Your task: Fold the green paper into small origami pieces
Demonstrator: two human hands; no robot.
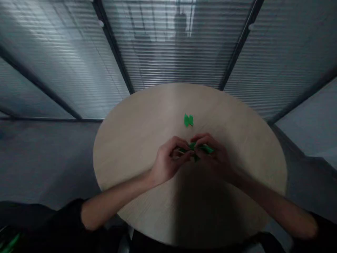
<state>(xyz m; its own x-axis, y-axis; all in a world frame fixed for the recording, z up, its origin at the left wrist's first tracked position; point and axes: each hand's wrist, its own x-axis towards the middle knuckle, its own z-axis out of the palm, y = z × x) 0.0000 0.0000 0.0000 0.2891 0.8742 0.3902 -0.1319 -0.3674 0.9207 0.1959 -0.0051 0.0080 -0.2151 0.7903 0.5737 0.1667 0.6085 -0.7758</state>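
- my left hand (170,161) (LH from here on): closed up, fingers curled in, pinching the left side of a bright green folded paper piece (194,149)
- my right hand (211,156) (RH): also closed, fingers arched over the right side of the same piece, gripping it. Both hands are almost touching, w/ the paper btwn them
- the paper's mostly hidden by my fingers, so can't tell the exact folds. A long green flap sticks out to the right under RH, and a smaller corner hangs down btwn the hands. There's a thin pale edge by LH too, too small to tell what it is
- a small green paper bow-shaped piece (188,120) lies on the table just ahead of my hands, not touching them. Two wings, narrow middle
- the round pale wood-grain table (137,147) is under all this. Hands are over its middle, a bit toward my side, and a dark shadow falls across the near part
- forearms come in from the bottom corners, bare, w/ black sleeves (52,218) starting near the elbows
- behind the table: glass wall w/ grey horizontal blinds (176,52) and dark metal frames, grey floor (47,165) off to the sides
- bottom-left corner has a bright green bit (7,242) right at the edge, blurred, can't tell what it is
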